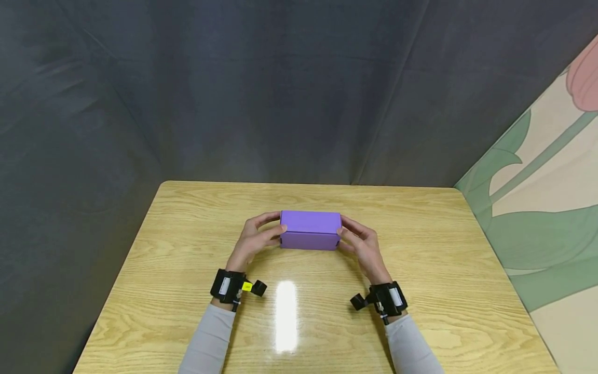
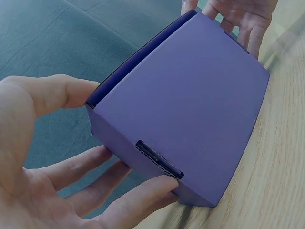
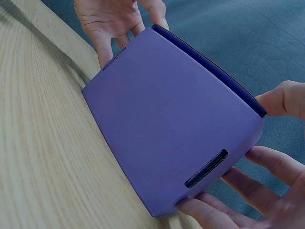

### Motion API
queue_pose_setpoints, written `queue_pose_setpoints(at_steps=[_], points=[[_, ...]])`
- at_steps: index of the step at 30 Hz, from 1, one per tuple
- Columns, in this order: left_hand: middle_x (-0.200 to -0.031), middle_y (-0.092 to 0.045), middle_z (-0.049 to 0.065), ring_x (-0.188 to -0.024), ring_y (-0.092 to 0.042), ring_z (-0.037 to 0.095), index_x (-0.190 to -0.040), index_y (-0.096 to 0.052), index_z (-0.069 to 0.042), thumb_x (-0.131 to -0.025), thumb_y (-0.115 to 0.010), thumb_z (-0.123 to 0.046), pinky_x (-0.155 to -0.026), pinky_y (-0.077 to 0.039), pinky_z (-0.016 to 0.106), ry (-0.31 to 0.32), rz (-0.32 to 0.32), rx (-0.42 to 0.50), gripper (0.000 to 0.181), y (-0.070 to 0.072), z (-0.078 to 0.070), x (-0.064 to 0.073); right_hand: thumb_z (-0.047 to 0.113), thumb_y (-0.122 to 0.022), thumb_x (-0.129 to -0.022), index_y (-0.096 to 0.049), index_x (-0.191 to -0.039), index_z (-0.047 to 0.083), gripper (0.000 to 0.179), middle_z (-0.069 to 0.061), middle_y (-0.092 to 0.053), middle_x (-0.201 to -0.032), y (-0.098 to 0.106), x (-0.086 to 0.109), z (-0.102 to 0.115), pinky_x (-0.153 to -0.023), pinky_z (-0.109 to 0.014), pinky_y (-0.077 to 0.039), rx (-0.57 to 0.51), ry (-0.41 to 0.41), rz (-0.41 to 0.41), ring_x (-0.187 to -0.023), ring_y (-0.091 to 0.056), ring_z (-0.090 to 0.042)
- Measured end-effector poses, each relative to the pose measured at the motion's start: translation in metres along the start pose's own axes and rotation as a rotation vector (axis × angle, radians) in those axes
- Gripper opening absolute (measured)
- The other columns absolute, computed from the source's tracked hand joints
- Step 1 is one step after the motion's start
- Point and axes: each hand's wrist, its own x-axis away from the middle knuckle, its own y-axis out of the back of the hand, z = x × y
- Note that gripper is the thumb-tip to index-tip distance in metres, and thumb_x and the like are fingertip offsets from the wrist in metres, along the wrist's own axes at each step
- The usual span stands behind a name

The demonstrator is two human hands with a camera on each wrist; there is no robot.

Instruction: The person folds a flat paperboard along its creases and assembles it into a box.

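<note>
A purple cardboard box point(image 1: 310, 230) sits between both hands over the wooden table, its long side facing me. The left hand point(image 1: 254, 238) holds its left end, thumb at the top front corner and fingers spread along the end wall. At the opposite end, the right hand point(image 1: 365, 244) grips it the same way. In the left wrist view the box point(image 2: 186, 100) shows a narrow gap along the lid edge and a slot near a fingertip. A similar slot appears on the box point(image 3: 167, 119) in the right wrist view. The inside is hidden.
The light wooden table point(image 1: 187, 311) reaches back to a dark grey curtain point(image 1: 280, 93). On the right hangs a cloth with a flower print point(image 1: 546, 218). Black camera bands point(image 1: 229, 285) sit on both wrists, below them grey sleeves point(image 1: 207, 340).
</note>
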Motion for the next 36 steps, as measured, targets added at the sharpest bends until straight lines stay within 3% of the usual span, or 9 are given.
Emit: queue_pose_setpoints(at_steps=[8, 20, 24, 30, 36], points=[[-0.158, -0.051, 0.016, -0.129, -0.066, 0.043, -0.149, -0.062, -0.010, -0.097, -0.079, -0.012, -0.101, -0.061, 0.047, -0.032, 0.011, -0.025, 0.055, 0.002, 0.005, -0.003, 0.009, -0.070, -0.101, -0.059, -0.152, 0.006, 0.053, -0.018, -0.055, -0.159, -0.001, 0.000, 0.000, -0.099, -0.040, -0.062, -0.005, -0.008, -0.001, -0.118, -0.072, -0.011], [-0.156, -0.052, 0.016, -0.130, -0.064, 0.043, -0.150, -0.060, -0.009, -0.097, -0.079, -0.014, -0.099, -0.062, 0.050, -0.054, 0.026, -0.007, 0.056, 0.011, 0.006, 0.006, 0.018, -0.072, -0.102, -0.055, -0.156, 0.008, 0.057, -0.014, -0.051, -0.163, -0.004, -0.001, -0.001, -0.108, -0.046, -0.057, -0.015, -0.034, 0.082, -0.131, -0.066, -0.019], [-0.158, -0.050, 0.015, -0.132, -0.063, 0.042, -0.151, -0.058, -0.012, -0.098, -0.079, -0.019, -0.101, -0.061, 0.049, -0.044, 0.074, -0.024, 0.058, 0.013, 0.008, 0.006, 0.022, -0.067, -0.106, -0.052, -0.158, 0.006, 0.056, -0.016, -0.050, -0.163, -0.003, 0.003, 0.002, -0.113, -0.048, -0.053, 0.048, -0.074, 0.092, -0.139, -0.060, -0.026], [-0.158, -0.046, 0.018, -0.141, -0.054, 0.041, -0.153, -0.050, -0.009, -0.097, -0.077, -0.017, -0.108, -0.056, 0.054, -0.015, 0.188, -0.060, 0.062, 0.022, 0.009, 0.006, 0.031, -0.061, -0.108, -0.044, -0.161, 0.003, 0.062, -0.021, -0.047, -0.162, 0.001, 0.004, 0.009, -0.119, -0.052, -0.047, 0.086, -0.168, 0.192, -0.146, -0.052, -0.035], [-0.161, -0.046, 0.019, -0.152, -0.042, 0.042, -0.148, -0.049, -0.010, -0.095, -0.080, -0.018, -0.125, -0.036, 0.059, 0.013, 0.246, -0.148, 0.062, 0.027, 0.001, 0.008, 0.032, -0.067, -0.107, -0.043, -0.158, 0.004, 0.064, -0.022, -0.055, -0.151, 0.001, 0.000, 0.015, -0.112, -0.044, -0.055, 0.089, -0.202, 0.203, -0.125, -0.067, -0.019]])
